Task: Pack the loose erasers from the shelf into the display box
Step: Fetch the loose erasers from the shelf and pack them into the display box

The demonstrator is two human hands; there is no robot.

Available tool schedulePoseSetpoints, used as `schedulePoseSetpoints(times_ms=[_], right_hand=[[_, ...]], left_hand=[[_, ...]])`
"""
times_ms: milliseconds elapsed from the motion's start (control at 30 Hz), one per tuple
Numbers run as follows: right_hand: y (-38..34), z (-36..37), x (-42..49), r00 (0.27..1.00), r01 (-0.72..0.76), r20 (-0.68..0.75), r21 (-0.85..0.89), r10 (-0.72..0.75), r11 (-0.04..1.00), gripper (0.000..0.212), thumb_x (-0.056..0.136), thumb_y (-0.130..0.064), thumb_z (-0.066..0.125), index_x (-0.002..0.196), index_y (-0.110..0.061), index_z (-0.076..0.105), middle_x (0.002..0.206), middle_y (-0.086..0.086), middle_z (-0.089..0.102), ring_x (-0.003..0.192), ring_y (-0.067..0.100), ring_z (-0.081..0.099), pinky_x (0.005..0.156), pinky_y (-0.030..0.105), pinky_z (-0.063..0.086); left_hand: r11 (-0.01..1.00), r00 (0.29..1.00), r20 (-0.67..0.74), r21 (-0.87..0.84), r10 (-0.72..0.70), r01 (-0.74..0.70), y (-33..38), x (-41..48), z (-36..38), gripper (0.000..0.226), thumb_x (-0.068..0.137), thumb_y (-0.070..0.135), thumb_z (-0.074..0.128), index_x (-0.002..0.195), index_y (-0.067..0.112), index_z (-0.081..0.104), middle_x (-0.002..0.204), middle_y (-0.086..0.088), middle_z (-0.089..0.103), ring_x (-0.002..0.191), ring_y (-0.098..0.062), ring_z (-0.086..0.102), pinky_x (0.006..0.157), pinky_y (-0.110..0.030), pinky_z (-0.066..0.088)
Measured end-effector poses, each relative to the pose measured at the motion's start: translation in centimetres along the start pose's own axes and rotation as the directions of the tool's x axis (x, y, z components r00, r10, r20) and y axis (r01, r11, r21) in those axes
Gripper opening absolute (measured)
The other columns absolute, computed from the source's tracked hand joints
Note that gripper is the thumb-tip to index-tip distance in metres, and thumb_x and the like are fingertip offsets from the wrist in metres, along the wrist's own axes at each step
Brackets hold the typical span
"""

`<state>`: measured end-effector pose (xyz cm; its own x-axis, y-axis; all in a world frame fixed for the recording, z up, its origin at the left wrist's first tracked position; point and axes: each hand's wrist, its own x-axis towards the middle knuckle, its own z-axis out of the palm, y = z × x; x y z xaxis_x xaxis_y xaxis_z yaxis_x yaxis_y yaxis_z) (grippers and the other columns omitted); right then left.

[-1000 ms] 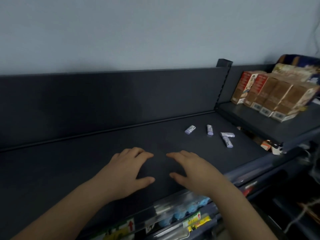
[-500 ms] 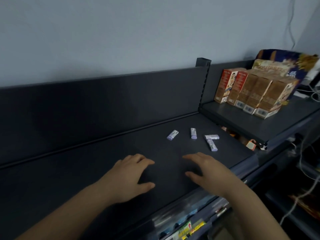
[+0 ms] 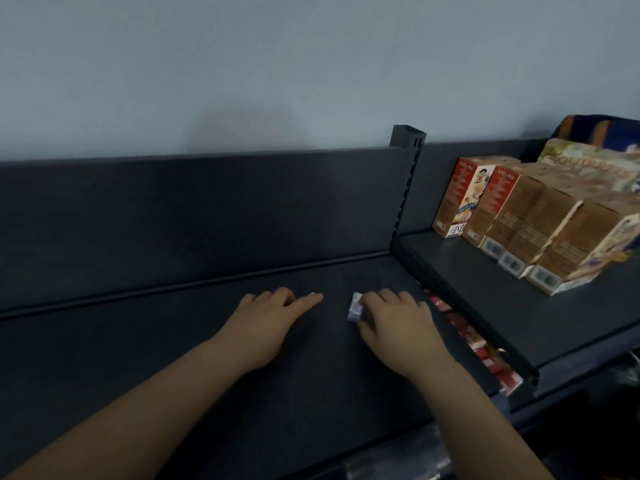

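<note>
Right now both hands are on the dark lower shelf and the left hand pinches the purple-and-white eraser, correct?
Not quite. The head view shows the right hand pinching the purple-and-white eraser, not the left hand, which rests apart from it. Both hands are on the dark lower shelf.

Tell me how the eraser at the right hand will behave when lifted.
Probably light: the eraser is small beside the right hand. Its flat, blocky shape should slide on the shelf rather than roll. Its printed sleeve looks smooth, possibly slippery.
</note>
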<state>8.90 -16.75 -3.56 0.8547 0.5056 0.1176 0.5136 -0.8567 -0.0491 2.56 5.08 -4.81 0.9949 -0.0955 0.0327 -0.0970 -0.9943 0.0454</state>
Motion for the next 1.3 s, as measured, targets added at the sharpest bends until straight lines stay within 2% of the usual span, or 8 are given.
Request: schedulePoseSetpoints(times_ms=[167, 300, 400, 467, 533, 633, 1033, 1300], right_hand=[[0.2, 1.8, 2.5, 0.984, 0.047, 0.171, 0.035, -0.052, 0.998, 0.054, 0.095, -0.06, 0.032, 0.144, -0.036, 0.031, 0.142, -0.001, 0.036, 0.126, 0.025, 0.032, 0.101, 0.043, 0.025], [0.1, 2.2, 2.8, 0.949, 0.232, 0.169, 0.19, -0.264, 0.954, 0.034, 0.1, -0.031, 0.04, 0.135, -0.031, 0.042, 0.145, -0.005, 0.034, 0.126, 0.021, 0.034, 0.102, 0.038, 0.026], [0.5, 1.7, 3.0, 0.924, 0.281, 0.154, 0.353, -0.351, 0.892, 0.041, 0.094, -0.011, 0.044, 0.13, -0.031, 0.042, 0.138, -0.009, 0.039, 0.12, 0.017, 0.038, 0.095, 0.028, 0.026], [0.8, 1.7, 3.2, 0.941, 0.256, 0.133, 0.321, -0.311, 0.912, 0.043, 0.093, -0.02, 0.048, 0.133, -0.03, 0.038, 0.134, -0.009, 0.041, 0.119, 0.016, 0.038, 0.092, 0.028, 0.026], [1.1, 1.9, 3.5, 0.958, 0.229, 0.127, 0.208, -0.259, 0.951, 0.043, 0.093, -0.032, 0.049, 0.136, -0.03, 0.039, 0.133, -0.008, 0.042, 0.122, 0.016, 0.036, 0.093, 0.03, 0.025], [1.2, 2.1, 3.8, 0.957, 0.247, 0.118, 0.152, -0.266, 0.957, 0.036, 0.095, -0.034, 0.047, 0.131, -0.032, 0.049, 0.127, -0.009, 0.048, 0.12, 0.015, 0.038, 0.095, 0.031, 0.023], [-2.1, 0.6, 4.6, 0.88, 0.427, 0.005, 0.431, -0.475, 0.795, 0.028, 0.09, -0.029, 0.058, 0.117, -0.036, 0.058, 0.107, -0.018, 0.053, 0.1, 0.003, 0.047, 0.094, 0.024, 0.039], [-9.8, -1.0, 3.4, 0.797, 0.591, -0.243, 0.504, -0.553, 0.63, 0.043, 0.084, -0.022, 0.07, 0.125, -0.031, 0.057, 0.1, -0.026, 0.058, 0.097, -0.001, 0.055, 0.086, 0.009, 0.042]], left_hand=[[0.995, 0.999, 0.026, 0.087, -0.039, 0.037, 0.5, 2.1, 0.5, 0.064, 0.092, 0.014, 0.041, 0.149, 0.035, 0.021, 0.123, 0.0, 0.043, 0.109, -0.021, 0.042, 0.087, -0.032, 0.035], [0.994, 0.995, 0.076, -0.078, -0.067, 0.073, 0.8, 2.2, 0.0, 0.039, 0.091, 0.018, 0.047, 0.128, 0.029, 0.053, 0.119, 0.007, 0.055, 0.106, -0.014, 0.053, 0.09, -0.029, 0.041], [0.996, 0.996, -0.018, 0.04, 0.086, -0.086, -0.1, 2.1, -0.3, 0.053, 0.089, 0.014, 0.05, 0.137, 0.038, 0.043, 0.131, 0.011, 0.045, 0.116, -0.012, 0.046, 0.092, -0.03, 0.033], [0.983, 0.987, -0.007, 0.098, 0.16, -0.158, -0.7, 2.2, -0.4, 0.066, 0.088, 0.006, 0.049, 0.142, 0.041, 0.036, 0.149, 0.013, 0.031, 0.131, -0.013, 0.034, 0.1, -0.033, 0.025], [0.972, 0.979, 0.039, 0.122, 0.198, -0.202, -0.8, 2.5, -0.2, 0.06, 0.092, 0.008, 0.047, 0.142, 0.041, 0.036, 0.156, 0.016, 0.022, 0.14, -0.011, 0.023, 0.105, -0.034, 0.016], [0.96, 0.967, -0.034, 0.136, 0.253, -0.246, -0.9, 2.6, 0.3, 0.041, 0.096, 0.021, 0.046, 0.133, 0.038, 0.048, 0.148, 0.014, 0.039, 0.136, -0.01, 0.033, 0.105, -0.032, 0.017], [1.0, 0.959, -0.281, 0.004, -0.026, 0.028, -5.0, -3.3, 0.5, 0.041, 0.091, 0.047, 0.032, 0.117, 0.036, 0.062, 0.101, 0.017, 0.06, 0.089, -0.007, 0.057, 0.083, -0.022, 0.027], [0.993, 0.912, -0.396, -0.001, -0.11, 0.119, -8.2, -12.3, -2.2, 0.039, 0.093, 0.046, 0.037, 0.123, 0.034, 0.059, 0.103, 0.017, 0.057, 0.092, -0.005, 0.051, 0.086, -0.028, 0.03]])
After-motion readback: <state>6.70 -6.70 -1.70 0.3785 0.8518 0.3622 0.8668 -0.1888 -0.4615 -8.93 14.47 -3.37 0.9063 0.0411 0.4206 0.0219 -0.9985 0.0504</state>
